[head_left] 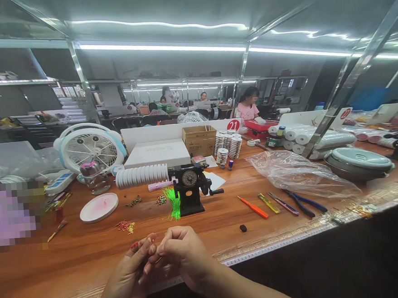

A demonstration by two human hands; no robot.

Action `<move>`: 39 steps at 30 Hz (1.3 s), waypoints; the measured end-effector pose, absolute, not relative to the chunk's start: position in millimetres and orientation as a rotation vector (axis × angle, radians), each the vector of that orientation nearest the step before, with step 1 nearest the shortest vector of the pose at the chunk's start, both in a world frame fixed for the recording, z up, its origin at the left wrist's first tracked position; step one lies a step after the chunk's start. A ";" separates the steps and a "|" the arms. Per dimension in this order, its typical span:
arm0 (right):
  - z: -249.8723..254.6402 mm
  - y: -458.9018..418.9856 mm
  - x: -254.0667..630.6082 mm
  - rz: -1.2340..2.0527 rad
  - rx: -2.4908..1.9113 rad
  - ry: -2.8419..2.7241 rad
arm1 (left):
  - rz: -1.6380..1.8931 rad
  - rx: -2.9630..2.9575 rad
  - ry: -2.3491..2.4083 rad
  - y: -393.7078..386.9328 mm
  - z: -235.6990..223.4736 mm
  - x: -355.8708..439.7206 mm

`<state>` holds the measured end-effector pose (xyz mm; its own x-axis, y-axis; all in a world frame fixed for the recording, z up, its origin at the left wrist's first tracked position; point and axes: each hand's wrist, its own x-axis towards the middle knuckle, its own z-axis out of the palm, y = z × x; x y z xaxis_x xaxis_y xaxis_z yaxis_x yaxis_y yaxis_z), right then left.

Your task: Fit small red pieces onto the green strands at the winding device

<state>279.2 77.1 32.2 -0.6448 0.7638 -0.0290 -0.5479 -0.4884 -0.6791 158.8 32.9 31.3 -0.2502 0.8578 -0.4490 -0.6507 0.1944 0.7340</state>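
My left hand [128,267] and my right hand [187,254] meet above the table's front edge, thumbs and fingers closed in a pinch. Whatever lies between the fingertips is too small to make out. Red marks show on fingers of the left hand. Just beyond the hands is a small pile of red and yellow bits [125,226]. A black hand-cranked winder [190,190] stands behind them, carrying a row of white discs [142,175] on its shaft. Bright green cords [173,202] hang beside the winder.
A white round lid [99,207], a glass jar [97,180] and a fan [90,150] stand left. An orange screwdriver [253,207], a yellow-handled tool [268,203], pliers [303,204] and plastic film [299,171] lie right. Stacked spools [228,144] and a carton [200,140] stand behind; a co-worker [248,105] sits beyond.
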 end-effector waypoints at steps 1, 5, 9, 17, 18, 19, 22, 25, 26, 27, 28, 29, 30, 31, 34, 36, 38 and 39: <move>31.9 77.2 279.3 2.159 -0.417 -0.824 | 1.448 0.245 1.127 33.0 30.8 158.5; 32.3 77.9 279.6 2.156 -0.454 -0.827 | 1.443 0.256 1.140 33.1 32.2 158.7; 31.9 78.3 278.6 2.173 -0.461 -0.809 | 1.470 0.233 1.159 32.3 34.0 159.9; 31.8 78.0 276.9 2.167 -0.472 -0.793 | 1.484 0.176 1.201 32.2 35.7 160.9; 32.4 78.1 276.9 2.168 -0.460 -0.788 | 1.480 0.174 1.205 32.2 36.3 161.1; 33.0 78.2 277.0 2.167 -0.452 -0.784 | 1.477 0.170 1.210 32.1 36.7 161.1; 34.4 78.7 276.9 2.159 -0.454 -0.781 | 1.479 0.166 1.214 32.0 36.3 160.5; 35.2 78.5 276.9 2.165 -0.469 -0.782 | 1.484 0.170 1.197 32.3 34.5 159.2; 35.6 78.1 277.0 2.165 -0.480 -0.783 | 1.483 0.168 1.192 32.3 34.0 158.9; 36.1 77.7 277.2 2.163 -0.491 -0.784 | 1.485 0.163 1.191 32.3 33.7 158.6; 36.7 77.2 277.4 2.162 -0.505 -0.786 | 1.490 0.157 1.188 32.2 33.6 158.4; 37.2 76.8 277.6 2.159 -0.517 -0.789 | 1.496 0.151 1.186 32.0 33.6 158.2; 37.7 76.6 277.6 2.158 -0.528 -0.791 | 1.495 0.147 1.185 31.8 33.6 158.0; 37.9 76.5 277.5 2.160 -0.532 -0.792 | 1.488 0.148 1.182 31.7 33.5 157.7; 36.3 77.7 276.4 2.174 -0.515 -0.791 | 1.479 0.158 1.176 31.6 32.8 156.8; 33.5 78.7 275.0 2.172 -0.504 -0.796 | 1.485 0.164 1.186 31.5 32.0 156.2; 30.9 79.1 273.6 2.163 -0.503 -0.799 | 1.489 0.169 1.202 31.2 31.1 155.9; 30.1 79.0 273.1 2.159 -0.498 -0.802 | 1.488 0.172 1.210 31.0 30.7 155.8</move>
